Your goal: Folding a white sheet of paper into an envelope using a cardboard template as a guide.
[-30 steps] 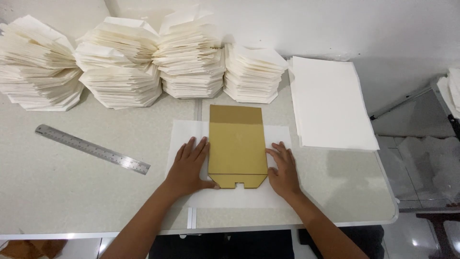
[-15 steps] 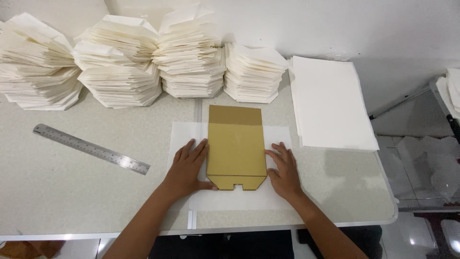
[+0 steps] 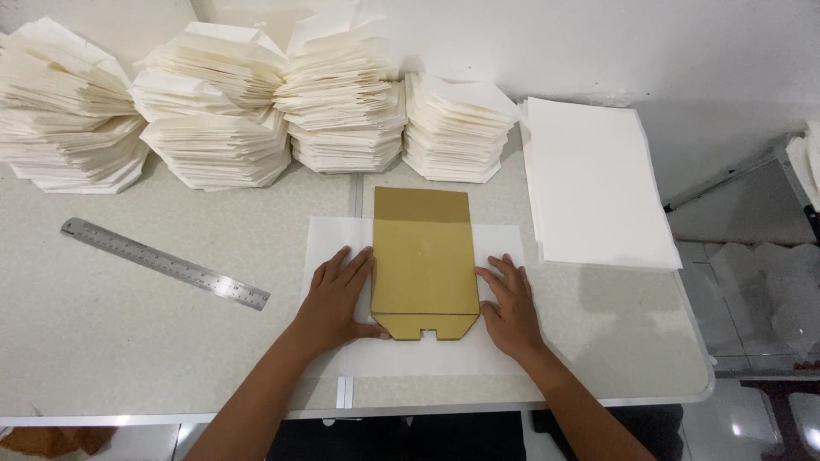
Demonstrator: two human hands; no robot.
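1. Cardboard template (image 3: 424, 260), tan-brown, lies flat at table centre on a white paper sheet (image 3: 329, 235). We read it as stiff, light and not fragile; the paper under it looks thin, floppy and easy to crease or slide.
2. Best grip on the template, in our judgement: the long side edges, or flat palm pressure near the bottom corners.
3. Look: tall rectangle, fold line near the top, bottom corners cut off, small square notch in the bottom edge at 6 o'clock.
4. Our left hand (image 3: 335, 299) is at 9 o'clock of the template, spread flat on the paper, thumb touching the lower left corner. It grasps nothing.
5. Our right hand (image 3: 511, 303) is at 3 o'clock, also spread flat, fingers against the right edge, grasping nothing.
6. Steel ruler (image 3: 164, 263) lies at 9 o'clock, well apart.
7. Stacks of folded white paper (image 3: 256, 111) sit at 11–12 o'clock; a flat pile of white sheets (image 3: 598, 188) at 2 o'clock.
8. Table (image 3: 128, 358) is pale and speckled.
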